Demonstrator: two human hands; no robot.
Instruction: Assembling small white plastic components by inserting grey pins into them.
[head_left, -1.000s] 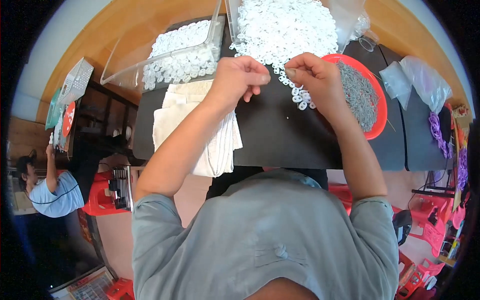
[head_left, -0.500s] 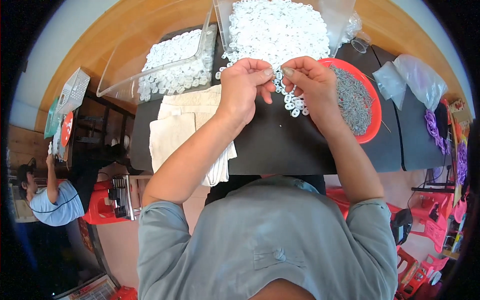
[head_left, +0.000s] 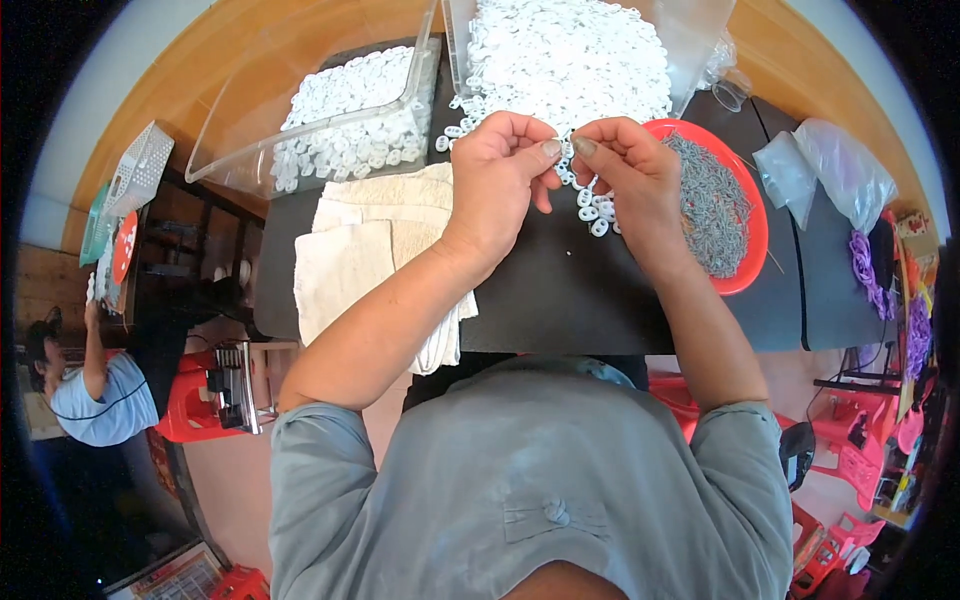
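My left hand and my right hand meet fingertip to fingertip above the black table. Thumb and forefinger are pinched on each; whatever small thing they hold is mostly hidden by the fingers. Beneath and just beyond them lie loose white oval pieces with two holes. These spill from a large heap of the same pieces in a clear plastic bin. Beside my right hand stands a red bowl full of small grey screw-like parts.
Another clear bin with white pieces stands at the far left. Folded cream cloths lie by my left forearm. Plastic bags and purple cord are at the right. A person in light blue works at another table, far left.
The view has shifted slightly. Both hands stay together at nearly the same place, with their fingertips still pinched and the right fingers slightly rearranged.
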